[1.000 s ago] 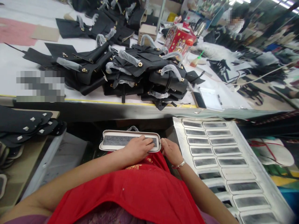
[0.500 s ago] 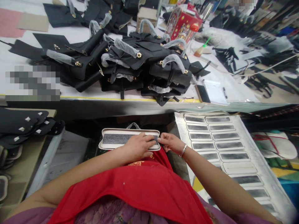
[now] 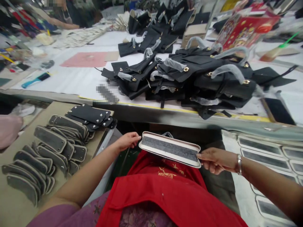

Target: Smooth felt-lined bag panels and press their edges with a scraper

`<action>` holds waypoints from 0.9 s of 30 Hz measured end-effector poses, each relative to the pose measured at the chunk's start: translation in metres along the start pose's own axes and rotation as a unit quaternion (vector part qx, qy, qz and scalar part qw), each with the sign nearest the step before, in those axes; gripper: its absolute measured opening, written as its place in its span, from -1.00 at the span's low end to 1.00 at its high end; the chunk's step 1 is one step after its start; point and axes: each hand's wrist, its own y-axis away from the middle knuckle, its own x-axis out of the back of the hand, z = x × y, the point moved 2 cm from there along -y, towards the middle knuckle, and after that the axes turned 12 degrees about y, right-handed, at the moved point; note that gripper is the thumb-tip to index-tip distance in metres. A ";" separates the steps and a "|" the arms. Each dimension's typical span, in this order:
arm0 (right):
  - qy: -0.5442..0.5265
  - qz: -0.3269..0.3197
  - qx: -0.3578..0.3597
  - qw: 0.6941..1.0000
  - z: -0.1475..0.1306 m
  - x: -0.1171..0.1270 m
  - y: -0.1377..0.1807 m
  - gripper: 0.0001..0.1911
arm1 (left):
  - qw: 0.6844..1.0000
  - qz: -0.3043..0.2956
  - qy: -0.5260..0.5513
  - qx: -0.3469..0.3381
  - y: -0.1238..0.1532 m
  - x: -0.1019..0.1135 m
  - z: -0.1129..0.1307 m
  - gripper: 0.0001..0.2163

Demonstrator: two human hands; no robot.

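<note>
A long panel (image 3: 170,140) with rounded corners, white with a dark grey strip along its middle, lies across my lap, tilted down to the right. A plastic-wrapped handle shows just behind it. My right hand (image 3: 214,160) pinches its right end, thumb on top and fingers curled beneath. At its upper left corner is my left hand (image 3: 129,141), fingers curled and tips pressed together; whether they grip the edge or something small is not clear. A red apron (image 3: 161,195) covers my lap under the panel.
Black handbags (image 3: 175,72) with wrapped handles are heaped on the table ahead. Similar grey-striped panels (image 3: 260,146) lie in rows at right. Dark curved pieces (image 3: 49,138) are stacked on a board at left. A blue-handled brush (image 3: 35,80) and a phone (image 3: 278,110) lie on the table.
My left hand has moved off the panel's face to its left end. The panel has tilted down to the right, still in my right hand. The view has turned left.
</note>
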 end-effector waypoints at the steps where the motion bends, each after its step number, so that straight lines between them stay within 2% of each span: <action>1: -0.007 0.003 -0.003 1.000 0.001 0.000 0.000 -0.44 | 0.999 -0.034 0.019 0.029 -0.003 0.001 -0.004 -0.62; 3: -0.025 0.009 -0.007 1.000 0.002 -0.001 -0.001 -0.43 | 0.995 -0.070 0.033 0.056 -0.008 -0.002 -0.004 -0.62; 6: -0.051 0.018 -0.020 0.998 0.003 -0.003 -0.002 -0.42 | 0.992 -0.099 -0.004 0.078 -0.012 -0.006 0.006 -0.64; 11: -0.075 0.038 -0.045 0.995 -0.005 -0.002 -0.003 -0.48 | 0.983 -0.118 -0.071 0.120 -0.018 -0.007 0.020 -0.64; 15: -0.096 0.026 -0.031 0.995 -0.006 -0.002 -0.003 -0.52 | 0.979 -0.127 -0.096 0.130 -0.022 -0.004 0.019 -0.65; 17: -0.104 0.036 -0.015 0.994 -0.002 -0.001 -0.003 -0.52 | 0.972 -0.150 -0.132 0.120 -0.025 -0.001 0.023 -0.65; 19: -0.078 0.058 0.000 0.995 0.004 0.001 -0.003 -0.50 | 0.956 -0.176 -0.222 0.078 -0.029 -0.002 0.034 -0.65; 21: -0.011 0.093 0.032 0.995 0.007 0.004 -0.004 -0.52 | 0.927 -0.183 -0.326 0.006 -0.033 -0.011 0.050 -0.67; 23: 0.072 0.170 0.113 0.976 0.006 0.009 -0.004 -0.57 | 0.899 -0.179 -0.390 -0.085 -0.037 -0.032 0.065 -0.62; 25: 0.133 0.273 0.223 0.926 0.000 0.012 -0.004 -0.55 | 0.880 -0.192 -0.401 -0.166 -0.040 -0.064 0.074 -0.55; 27: 0.183 0.351 0.316 0.862 -0.006 0.010 -0.003 -0.58 | 0.869 -0.226 -0.390 -0.206 -0.044 -0.099 0.074 -0.55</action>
